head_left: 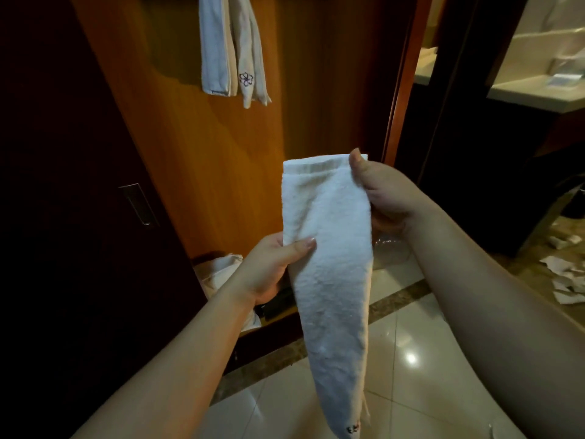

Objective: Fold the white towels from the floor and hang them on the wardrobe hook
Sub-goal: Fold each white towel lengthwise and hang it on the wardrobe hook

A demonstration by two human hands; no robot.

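A white towel point(332, 264), folded into a long narrow strip, hangs in front of me over the tiled floor. My right hand point(389, 194) pinches its top right corner, thumb on the front. My left hand point(272, 264) grips the towel's left edge about halfway down, thumb across the cloth. A small dark embroidered mark shows at the towel's bottom end. Two white towels point(232, 49), one with a purple flower, hang high inside the open wooden wardrobe point(196, 147); the hook itself is out of view.
A dark wardrobe door point(63, 185) with a recessed handle stands at my left. A pale cloth bundle point(218, 270) lies on the wardrobe's bottom. Scraps of white paper point(566, 277) litter the floor at right. A lit counter point(538, 90) is at the far right.
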